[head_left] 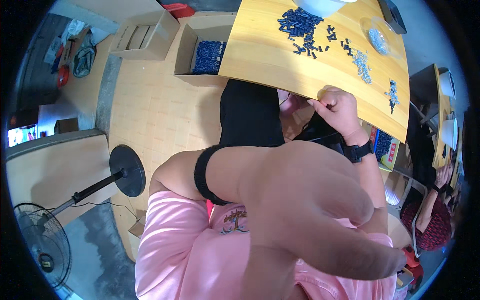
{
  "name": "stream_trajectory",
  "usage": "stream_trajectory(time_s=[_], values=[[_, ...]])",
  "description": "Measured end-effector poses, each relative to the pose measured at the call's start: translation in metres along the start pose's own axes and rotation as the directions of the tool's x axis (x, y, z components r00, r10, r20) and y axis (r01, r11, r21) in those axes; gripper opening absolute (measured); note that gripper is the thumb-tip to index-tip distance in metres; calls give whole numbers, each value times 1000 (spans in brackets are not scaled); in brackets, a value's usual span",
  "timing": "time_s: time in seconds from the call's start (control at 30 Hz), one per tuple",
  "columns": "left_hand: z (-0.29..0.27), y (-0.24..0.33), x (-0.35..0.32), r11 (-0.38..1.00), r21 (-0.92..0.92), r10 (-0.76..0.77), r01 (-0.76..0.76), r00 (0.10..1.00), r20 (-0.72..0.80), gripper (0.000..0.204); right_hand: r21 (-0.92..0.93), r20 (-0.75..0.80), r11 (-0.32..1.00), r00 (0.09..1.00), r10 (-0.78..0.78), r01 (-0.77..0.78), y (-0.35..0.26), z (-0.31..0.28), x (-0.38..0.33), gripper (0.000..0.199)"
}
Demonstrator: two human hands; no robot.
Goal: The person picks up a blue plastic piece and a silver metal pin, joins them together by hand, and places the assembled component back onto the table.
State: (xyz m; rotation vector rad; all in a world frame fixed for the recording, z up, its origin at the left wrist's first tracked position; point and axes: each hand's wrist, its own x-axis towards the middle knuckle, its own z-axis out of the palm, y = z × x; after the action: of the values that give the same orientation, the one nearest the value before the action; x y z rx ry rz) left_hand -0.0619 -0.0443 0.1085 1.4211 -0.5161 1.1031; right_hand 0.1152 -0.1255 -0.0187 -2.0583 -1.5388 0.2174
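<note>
Very close to the camera, my left hand (305, 185) is lifted in front of my chest. One finger stretches to the right, apart from others that curl, and nothing shows in it. A black band circles that forearm. My right hand (341, 107), with a black watch on the wrist, is closed at the near edge of the wooden table (255, 55). Whatever its curled fingers hold is hidden. Beyond it lie a heap of small black cylindrical pieces (300, 24), a patch of small silvery pieces (361, 65) and a short row of dark-and-silver pieces (392, 95).
A white bowl (322, 6) and a clear dish (388, 32) of silvery bits stand on the table. Cardboard boxes (145, 35) sit at the left; one (185, 52) contains dark pieces. A standing fan (42, 245) is lower left. Another person's arm (427, 205) shows at right.
</note>
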Motion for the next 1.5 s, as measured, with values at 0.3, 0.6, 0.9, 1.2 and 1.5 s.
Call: stream_trajectory(time_s=[0.3,0.6,0.9,1.2,1.5], values=[[-30,-26,-6,969,108,-246,223,912,327,20,90,156,996,988,3,-17,3,-14,7,29],[-107,-103,-60,675,129,-619,727,652,-437,44,63,-48,998,998,27,-24,-11,-23,79,12],[-124,-122,-84,556,-5,-676,831,448,-584,24,-318,-123,948,992,-41,0,-3,19,148,8],[-120,-121,-84,547,59,-646,835,467,-604,17,-403,-67,914,994,-83,49,-2,23,158,9],[-122,-122,-86,511,90,-670,855,462,-582,16,-354,-57,935,997,-56,33,-1,28,159,9]])
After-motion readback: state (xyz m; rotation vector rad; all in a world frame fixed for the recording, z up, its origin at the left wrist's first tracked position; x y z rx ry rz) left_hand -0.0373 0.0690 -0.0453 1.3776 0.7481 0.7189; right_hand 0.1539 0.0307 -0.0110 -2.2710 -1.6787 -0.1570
